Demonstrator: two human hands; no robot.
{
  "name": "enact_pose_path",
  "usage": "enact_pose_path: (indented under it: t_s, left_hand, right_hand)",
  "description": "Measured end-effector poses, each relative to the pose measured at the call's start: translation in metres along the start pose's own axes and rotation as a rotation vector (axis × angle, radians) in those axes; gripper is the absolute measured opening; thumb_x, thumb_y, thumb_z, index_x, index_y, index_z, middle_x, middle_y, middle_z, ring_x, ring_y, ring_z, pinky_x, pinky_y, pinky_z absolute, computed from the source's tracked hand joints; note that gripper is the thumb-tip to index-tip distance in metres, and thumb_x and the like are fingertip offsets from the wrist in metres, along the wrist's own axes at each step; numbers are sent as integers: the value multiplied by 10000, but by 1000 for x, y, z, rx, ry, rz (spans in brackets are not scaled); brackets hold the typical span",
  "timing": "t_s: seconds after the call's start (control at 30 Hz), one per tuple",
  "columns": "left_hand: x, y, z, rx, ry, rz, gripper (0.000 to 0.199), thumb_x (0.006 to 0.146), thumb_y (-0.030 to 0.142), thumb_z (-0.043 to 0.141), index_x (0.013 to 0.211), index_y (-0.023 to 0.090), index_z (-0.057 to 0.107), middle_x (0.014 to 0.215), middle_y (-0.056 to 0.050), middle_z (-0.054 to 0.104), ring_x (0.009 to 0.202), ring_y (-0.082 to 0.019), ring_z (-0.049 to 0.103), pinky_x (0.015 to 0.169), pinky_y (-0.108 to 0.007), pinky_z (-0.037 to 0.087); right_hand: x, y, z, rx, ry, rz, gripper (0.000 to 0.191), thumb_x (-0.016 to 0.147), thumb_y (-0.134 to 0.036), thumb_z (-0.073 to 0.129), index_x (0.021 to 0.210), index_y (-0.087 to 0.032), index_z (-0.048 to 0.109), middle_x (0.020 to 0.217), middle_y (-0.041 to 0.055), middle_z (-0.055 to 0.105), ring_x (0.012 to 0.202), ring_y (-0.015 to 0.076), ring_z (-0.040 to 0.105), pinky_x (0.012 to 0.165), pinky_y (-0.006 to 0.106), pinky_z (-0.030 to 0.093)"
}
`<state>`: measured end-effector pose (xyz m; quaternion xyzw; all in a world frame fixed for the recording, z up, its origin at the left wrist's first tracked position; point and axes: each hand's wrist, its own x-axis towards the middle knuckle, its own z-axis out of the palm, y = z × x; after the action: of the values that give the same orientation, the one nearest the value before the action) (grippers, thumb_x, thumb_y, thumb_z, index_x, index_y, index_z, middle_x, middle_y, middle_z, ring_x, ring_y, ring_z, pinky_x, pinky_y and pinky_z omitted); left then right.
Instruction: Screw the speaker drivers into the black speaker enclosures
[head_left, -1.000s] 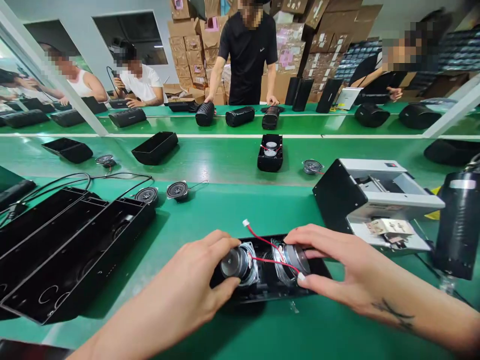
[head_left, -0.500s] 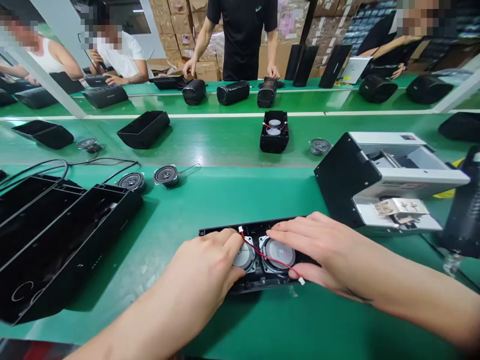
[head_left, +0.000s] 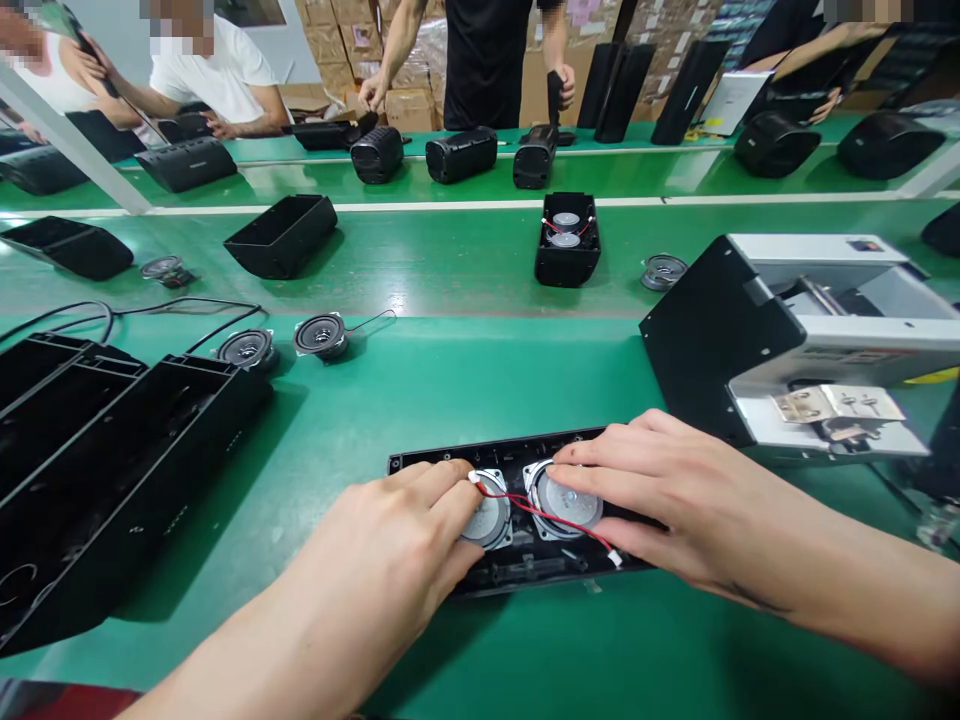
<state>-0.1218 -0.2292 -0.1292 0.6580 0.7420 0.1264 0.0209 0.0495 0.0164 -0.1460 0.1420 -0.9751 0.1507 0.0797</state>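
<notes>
A long black plastic speaker housing half (head_left: 427, 462) lies on the green belt in front of me. Two round speaker drivers with silver backs sit in it side by side, the left one (head_left: 489, 522) under the fingertips of my left hand (head_left: 375, 570) and the right one (head_left: 564, 503) under the fingers of my right hand (head_left: 675, 495). Both hands press down on them. A red wire (head_left: 536, 510) with white connectors runs across both drivers. Fingers hide part of each driver.
Black housings (head_left: 112, 470) lie stacked at the left, with loose drivers (head_left: 321, 336) beyond them. A grey-and-black machine (head_left: 787, 340) stands at the right. A filled housing (head_left: 568, 240) sits farther up the belt, and several co-workers stand beyond.
Both drivers, tilted and lifted a second ago, now lie flat in the housing under my fingers. The whole scene has shifted up in view as my head tipped down.
</notes>
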Motion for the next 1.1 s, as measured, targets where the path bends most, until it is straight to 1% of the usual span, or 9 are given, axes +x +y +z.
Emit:
enact_pose_path:
  t_s: [0.17,0.33,0.5,0.67,0.73,0.87,1.1]
  left_hand:
    - [-1,-1,0,0,1,-5,277,817,130,890,977,190,672,1037,-51,776,796,-279,792,644,-445,708]
    - [-3,-1,1,8,-29,3,232,847,147,874,986,186,693,1024,-52,764,807,-276,786,705,-465,717]
    - [-2,0,1,7,-44,0,199,884,162,842,987,200,676,1008,-40,747,824,-275,775,680,-455,709]
    - [-3,1,0,-1,-35,-4,226,863,141,855,971,203,667,992,-28,742,807,-272,766,663,-467,708]
    - [-4,0,-1,-4,-31,-5,227,861,145,859,971,202,669,1005,-33,746,812,-274,767,661,-469,708]
    - [-4,0,-2,-6,-32,-2,221,880,139,835,1034,196,687,1049,-51,754,833,-279,773,692,-477,714]
    - [-3,1,-1,-15,-61,-7,189,905,155,818,1047,183,697,1082,-72,758,881,-289,778,743,-492,721]
  right_hand:
    - [0,2,0,14,70,-28,286,1146,-308,486,1393,-255,620,1368,-41,670,1125,143,609,922,337,397]
    - [1,2,-2,3,96,-40,283,1146,-302,482,1364,-230,648,1341,-29,697,1090,144,635,907,339,417]
    - [1,1,-1,8,103,-21,286,1159,-326,457,1348,-253,659,1336,-55,701,1092,126,654,889,329,413]
    - [2,1,-1,6,132,-20,285,1171,-341,437,1341,-265,652,1329,-73,709,1119,93,669,911,321,403]
    - [2,1,0,13,137,-18,283,1171,-348,443,1339,-267,656,1332,-75,707,1117,92,669,907,321,400]
    - [2,1,0,-1,121,-13,289,1170,-360,441,1321,-268,669,1328,-75,708,1092,107,672,889,331,406]
    - [2,1,-1,15,112,0,263,1148,-334,495,1323,-257,675,1331,-47,713,1085,136,685,872,348,425]
